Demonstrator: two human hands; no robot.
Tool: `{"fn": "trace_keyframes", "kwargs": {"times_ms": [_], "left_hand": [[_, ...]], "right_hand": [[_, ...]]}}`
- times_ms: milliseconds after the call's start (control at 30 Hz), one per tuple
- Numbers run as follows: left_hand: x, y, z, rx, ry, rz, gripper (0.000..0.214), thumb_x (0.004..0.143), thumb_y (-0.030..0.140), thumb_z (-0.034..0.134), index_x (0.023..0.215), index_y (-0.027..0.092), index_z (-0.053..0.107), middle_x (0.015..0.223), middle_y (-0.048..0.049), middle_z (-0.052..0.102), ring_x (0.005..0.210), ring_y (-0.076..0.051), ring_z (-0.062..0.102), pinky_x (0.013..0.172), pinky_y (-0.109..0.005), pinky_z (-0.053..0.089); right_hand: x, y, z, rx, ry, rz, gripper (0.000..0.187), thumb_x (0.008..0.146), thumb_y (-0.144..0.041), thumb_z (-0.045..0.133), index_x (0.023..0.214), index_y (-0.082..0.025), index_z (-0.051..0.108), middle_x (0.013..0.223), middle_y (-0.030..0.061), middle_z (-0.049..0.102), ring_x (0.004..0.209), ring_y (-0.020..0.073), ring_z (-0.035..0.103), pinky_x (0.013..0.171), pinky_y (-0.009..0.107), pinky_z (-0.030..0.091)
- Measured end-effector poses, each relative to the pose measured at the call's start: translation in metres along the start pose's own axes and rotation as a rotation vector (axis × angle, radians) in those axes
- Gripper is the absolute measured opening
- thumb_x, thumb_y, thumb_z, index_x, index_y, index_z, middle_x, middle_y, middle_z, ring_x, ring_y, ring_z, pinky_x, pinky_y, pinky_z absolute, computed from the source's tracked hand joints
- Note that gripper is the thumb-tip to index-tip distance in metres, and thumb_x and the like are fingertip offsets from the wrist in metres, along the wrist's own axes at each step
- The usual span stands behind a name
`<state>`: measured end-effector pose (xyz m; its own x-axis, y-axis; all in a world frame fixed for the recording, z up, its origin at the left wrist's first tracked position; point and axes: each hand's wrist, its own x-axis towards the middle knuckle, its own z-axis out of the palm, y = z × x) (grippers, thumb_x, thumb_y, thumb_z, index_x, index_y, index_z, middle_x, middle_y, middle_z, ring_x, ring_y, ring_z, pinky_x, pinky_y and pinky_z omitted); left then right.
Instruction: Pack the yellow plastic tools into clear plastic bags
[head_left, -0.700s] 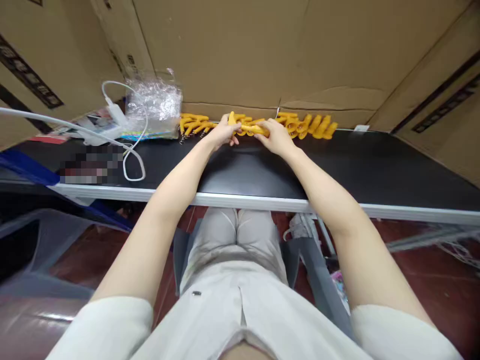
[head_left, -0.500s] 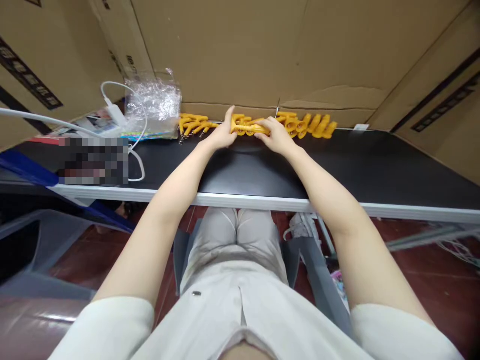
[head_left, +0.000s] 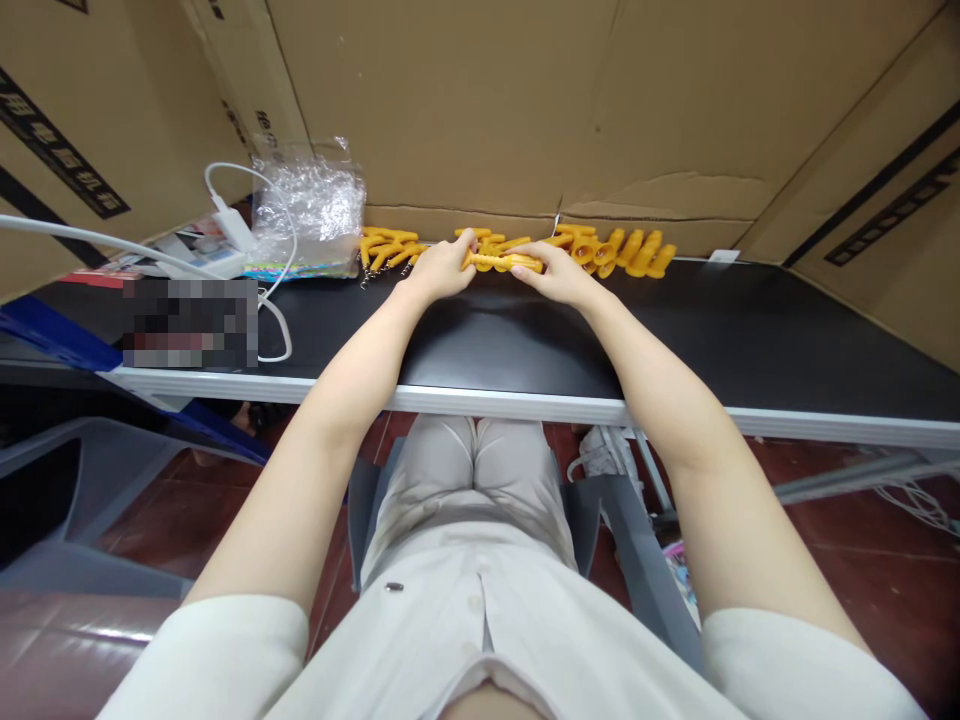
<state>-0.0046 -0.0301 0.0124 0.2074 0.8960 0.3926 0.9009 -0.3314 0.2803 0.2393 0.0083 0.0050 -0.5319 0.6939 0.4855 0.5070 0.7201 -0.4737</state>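
Observation:
Between my hands lies a slim yellow plastic piece (head_left: 491,262), ridged along its shaft and thicker towards its right end. My left hand (head_left: 444,268) is closed on its left end, with the fingertips pinched together. My right hand (head_left: 559,273) grips the thicker right end between thumb and fingers. Close behind are more yellow plastic pieces. On the left, several branching yellow pieces (head_left: 386,243) have small metal coils at their tips. On the right, several hollow yellow cone-shaped pieces (head_left: 637,252) stand in a row. Their exact kind cannot be made out.
The black tabletop (head_left: 750,340) has a pale metal front edge (head_left: 510,404). A clear plastic packet (head_left: 307,215) and a white cable with its plug (head_left: 234,228) lie at the left. Cardboard walls (head_left: 480,110) rise behind. A blue frame bar (head_left: 67,335) crosses the left side.
My left fingers, extended upward before, have closed on the left end of the yellow piece. My right hand has shifted only slightly and keeps its grip.

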Motion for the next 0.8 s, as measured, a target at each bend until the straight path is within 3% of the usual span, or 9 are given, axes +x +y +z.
{"fn": "trace_keyframes", "kwargs": {"times_ms": [100,200,367,600,800], "left_hand": [[-0.001,0.001,-0.001,0.039,0.006,-0.04,0.051,0.092,0.022,0.058,0.142,0.022,0.061,0.106,-0.0142,0.077,0.11,-0.037,0.073,0.101,-0.046,0.055],[0.0,-0.001,-0.001,0.029,0.018,-0.071,0.051,0.092,0.022,0.058,0.142,0.024,0.061,0.105,-0.0136,0.076,0.109,-0.037,0.073,0.1,-0.046,0.055],[0.003,-0.008,0.001,-0.041,0.043,-0.061,0.047,0.094,0.024,0.056,0.14,0.026,0.061,0.1,-0.0119,0.076,0.104,-0.035,0.075,0.097,-0.045,0.055],[0.004,-0.012,0.004,-0.053,0.067,0.004,0.042,0.094,0.023,0.056,0.135,0.027,0.062,0.096,-0.0095,0.076,0.099,-0.033,0.076,0.097,-0.045,0.055],[0.001,-0.005,-0.001,-0.036,0.053,0.009,0.044,0.092,0.021,0.055,0.136,0.026,0.061,0.1,-0.0109,0.077,0.106,-0.037,0.076,0.1,-0.049,0.054]], "right_hand": [[0.002,0.002,0.001,0.173,0.023,0.106,0.063,0.085,-0.071,0.082,0.117,-0.019,0.068,0.117,0.0135,0.075,0.115,0.0328,0.072,0.111,0.055,0.056],[0.002,0.003,-0.002,0.374,0.005,0.216,0.058,0.078,-0.053,0.094,0.114,-0.023,0.06,0.103,0.0065,0.073,0.098,0.0269,0.075,0.097,0.05,0.064],[-0.003,-0.002,-0.01,0.618,0.016,0.271,0.051,0.076,-0.032,0.098,0.105,-0.023,0.057,0.108,0.0046,0.075,0.096,0.0209,0.079,0.098,0.044,0.067],[-0.006,-0.017,-0.016,0.666,-0.014,0.384,0.053,0.081,-0.063,0.093,0.094,-0.021,0.063,0.088,0.0072,0.079,0.075,0.021,0.08,0.081,0.038,0.071],[-0.003,-0.012,-0.008,0.581,-0.054,0.431,0.079,0.079,-0.098,0.063,0.088,-0.02,0.069,0.065,0.0081,0.073,0.057,0.0242,0.075,0.058,0.036,0.067]]}}
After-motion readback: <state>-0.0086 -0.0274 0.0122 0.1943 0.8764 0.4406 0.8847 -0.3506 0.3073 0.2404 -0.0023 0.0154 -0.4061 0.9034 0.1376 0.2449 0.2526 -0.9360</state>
